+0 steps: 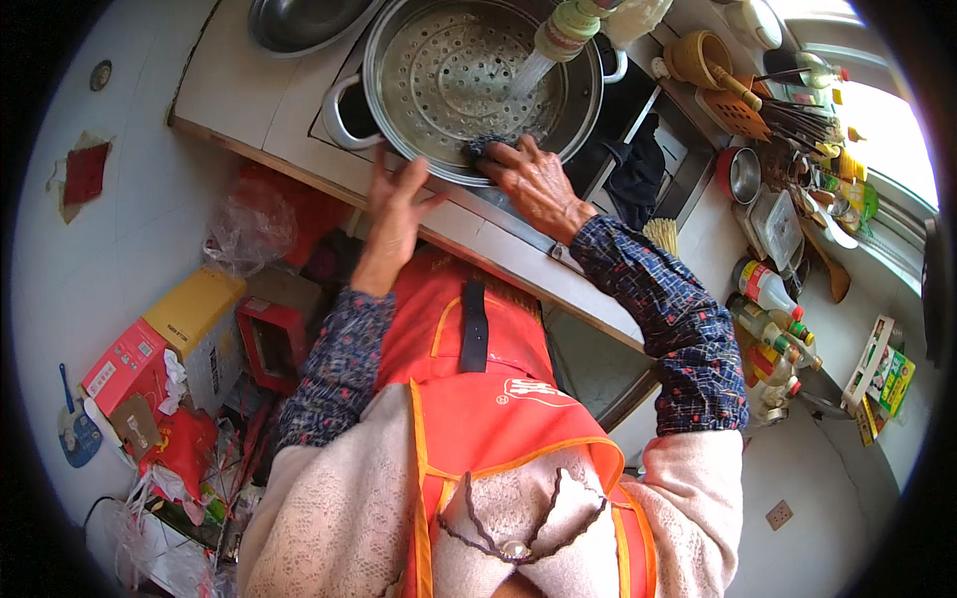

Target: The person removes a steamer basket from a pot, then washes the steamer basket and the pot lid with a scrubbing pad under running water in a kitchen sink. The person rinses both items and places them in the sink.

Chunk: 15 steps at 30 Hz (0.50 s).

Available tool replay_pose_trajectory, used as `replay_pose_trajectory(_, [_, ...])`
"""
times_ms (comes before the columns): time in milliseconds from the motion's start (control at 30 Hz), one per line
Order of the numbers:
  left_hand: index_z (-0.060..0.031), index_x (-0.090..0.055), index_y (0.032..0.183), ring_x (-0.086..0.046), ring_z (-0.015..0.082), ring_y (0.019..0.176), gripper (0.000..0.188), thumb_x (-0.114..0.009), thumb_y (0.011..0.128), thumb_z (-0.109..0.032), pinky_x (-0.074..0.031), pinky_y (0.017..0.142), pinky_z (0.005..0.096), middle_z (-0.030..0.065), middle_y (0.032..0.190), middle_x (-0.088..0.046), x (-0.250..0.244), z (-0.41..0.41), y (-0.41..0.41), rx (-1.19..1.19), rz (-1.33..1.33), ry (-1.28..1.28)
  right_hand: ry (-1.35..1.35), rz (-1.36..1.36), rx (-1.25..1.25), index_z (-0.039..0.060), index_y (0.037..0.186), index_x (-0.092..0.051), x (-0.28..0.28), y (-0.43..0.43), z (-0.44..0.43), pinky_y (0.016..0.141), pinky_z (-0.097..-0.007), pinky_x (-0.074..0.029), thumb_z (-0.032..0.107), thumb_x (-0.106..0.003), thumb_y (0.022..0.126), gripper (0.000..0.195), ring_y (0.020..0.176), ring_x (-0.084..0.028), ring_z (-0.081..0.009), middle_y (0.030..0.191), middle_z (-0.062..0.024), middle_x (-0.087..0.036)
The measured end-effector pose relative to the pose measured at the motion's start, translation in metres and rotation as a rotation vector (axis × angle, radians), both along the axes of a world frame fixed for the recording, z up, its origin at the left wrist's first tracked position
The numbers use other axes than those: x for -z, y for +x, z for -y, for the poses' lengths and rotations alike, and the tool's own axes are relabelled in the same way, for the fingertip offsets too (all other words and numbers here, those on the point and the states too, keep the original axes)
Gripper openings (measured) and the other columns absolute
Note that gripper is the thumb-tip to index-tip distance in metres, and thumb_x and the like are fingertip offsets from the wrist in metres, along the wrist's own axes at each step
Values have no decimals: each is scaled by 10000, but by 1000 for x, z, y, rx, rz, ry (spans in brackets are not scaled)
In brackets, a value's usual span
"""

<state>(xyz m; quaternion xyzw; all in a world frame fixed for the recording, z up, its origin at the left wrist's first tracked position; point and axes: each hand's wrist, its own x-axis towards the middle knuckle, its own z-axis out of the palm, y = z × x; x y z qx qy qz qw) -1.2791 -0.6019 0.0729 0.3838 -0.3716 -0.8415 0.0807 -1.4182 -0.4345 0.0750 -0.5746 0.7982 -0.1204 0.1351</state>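
Observation:
A large metal steamer pot (478, 90) with a perforated bottom sits in the sink under the faucet (566, 34). Water runs from the faucet into it. My right hand (531, 179) presses a dark scouring pad (482, 149) against the inside of the near wall. At the pot's near left rim is my left hand (396, 205), its fingers spread beside the left loop handle (340, 116). It holds nothing, and whether its fingertips touch the rim is hard to tell.
A metal basin (306, 22) rests on the tiled counter (247, 97) at the upper left. Black cloth (635, 179) hangs over the sink's right part. Several bottles (766, 288) and a wooden utensil holder (695, 56) stand along the right side. Boxes (194, 299) are stacked at the lower left.

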Motion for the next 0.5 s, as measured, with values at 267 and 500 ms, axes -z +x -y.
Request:
replay_pose_trajectory(267, [-24, -511, 1267, -592, 179, 1011, 455, -641, 840, -114, -519, 850, 318, 82, 1144, -590, 22, 6, -19, -44, -38, 9, -351, 707, 8, 30, 1214, -651, -5, 7, 50, 937, -464, -493, 139, -632, 831, 399, 1103, -548, -407, 1262, -199, -564])
replay_pose_trajectory(500, [-13, -569, 1243, -577, 189, 992, 452, -601, 802, -109, -472, 893, 327, 64, 1097, -626, 36, 13, -23, -57, -2, -121, 203, 476, -284, 143, 1265, -637, 40, -48, 9, 1022, -433, -421, 314, -606, 932, 376, 1210, -495, -329, 1357, -149, -520])
